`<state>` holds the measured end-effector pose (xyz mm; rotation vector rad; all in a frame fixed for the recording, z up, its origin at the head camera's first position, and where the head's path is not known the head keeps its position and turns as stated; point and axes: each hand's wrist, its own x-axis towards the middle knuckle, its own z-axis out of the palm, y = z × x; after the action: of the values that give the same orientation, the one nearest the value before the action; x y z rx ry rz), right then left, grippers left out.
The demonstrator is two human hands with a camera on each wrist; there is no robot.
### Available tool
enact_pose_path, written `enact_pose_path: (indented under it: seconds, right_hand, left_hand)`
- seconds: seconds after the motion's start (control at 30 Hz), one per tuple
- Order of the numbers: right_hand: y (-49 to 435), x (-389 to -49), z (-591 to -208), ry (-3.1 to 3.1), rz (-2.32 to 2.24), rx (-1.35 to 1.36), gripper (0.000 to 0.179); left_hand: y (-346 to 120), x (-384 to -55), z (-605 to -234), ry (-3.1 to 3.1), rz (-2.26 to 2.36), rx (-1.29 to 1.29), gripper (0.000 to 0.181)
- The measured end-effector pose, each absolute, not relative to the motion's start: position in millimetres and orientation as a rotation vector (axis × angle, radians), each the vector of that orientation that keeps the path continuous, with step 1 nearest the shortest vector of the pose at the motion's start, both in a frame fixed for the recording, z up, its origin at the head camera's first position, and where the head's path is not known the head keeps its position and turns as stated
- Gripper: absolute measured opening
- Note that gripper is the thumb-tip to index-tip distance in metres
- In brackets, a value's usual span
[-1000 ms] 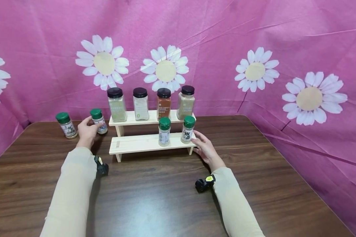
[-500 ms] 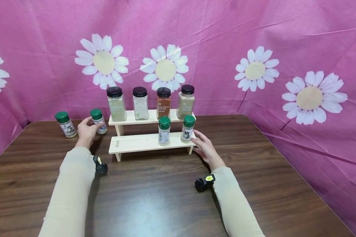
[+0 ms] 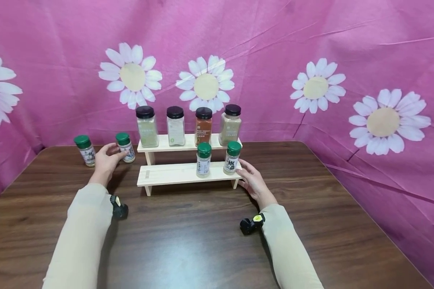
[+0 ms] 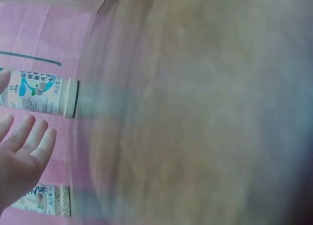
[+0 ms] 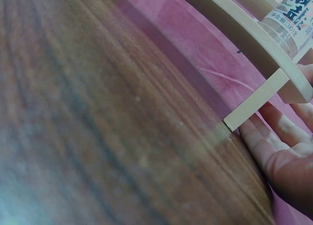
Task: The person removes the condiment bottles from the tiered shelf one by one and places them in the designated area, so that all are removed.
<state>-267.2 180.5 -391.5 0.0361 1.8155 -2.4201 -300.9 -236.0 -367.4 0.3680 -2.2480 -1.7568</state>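
Note:
My left hand [image 3: 106, 161] is beside a green-capped spice jar [image 3: 127, 151] standing on the table. In the left wrist view, the thumb overlaps the labelled jar [image 4: 41, 93], while the spread fingers [image 4: 41, 142] lie next to it. Another green-capped jar [image 3: 88, 154] stands left of that hand. My right hand [image 3: 254, 182] rests at the right end of the two-tier wooden rack [image 3: 170, 174], its thumb beside a green-capped jar [image 3: 231, 163] on the lower shelf. In the right wrist view, loosely bent fingers [image 5: 281, 127] lie behind the rack's leg [image 5: 257, 99].
A second green-capped jar [image 3: 203, 164] shares the lower shelf. Black-lidded jars stand along the upper one: green [image 3: 148, 132], white [image 3: 176, 132], red [image 3: 203, 131] and beige [image 3: 230, 130]. A pink flowered cloth [image 3: 260, 60] hangs behind the brown wooden table [image 3: 188, 241].
The head view has shifted slightly, moving the scene a little to the right. Relative to the jar, my left hand has drawn slightly left. The right hand stays at the rack's end.

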Motion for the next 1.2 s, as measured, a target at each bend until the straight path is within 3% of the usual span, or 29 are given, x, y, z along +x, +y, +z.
enact_pose_path:
  seconds: [0.47,0.83,1.07,1.2]
  right_hand:
    - [182.1,-267.6,-391.8,1.826,-2.404,0.01,0.052]
    - [181.3,-268.7,-391.1,1.822,-2.405,-0.004,0.051]
    - [181.2,-268.1,-391.6,1.816,-2.404,0.0,0.052]
    - [181.3,-267.0,-391.2,1.829,-2.403,0.003,0.052]
  left_hand:
    - [-255.8,-305.1,-385.2,-2.095,-1.957,0.16,0.06]
    - [-230.4,-257.7,-346.2,-1.989,-2.045,0.008,0.049]
    - [-255.3,-299.2,-410.1,-1.801,-2.189,-0.176,0.052]
    - [-248.4,-296.3,-414.4,-1.779,-2.206,-0.214,0.053]
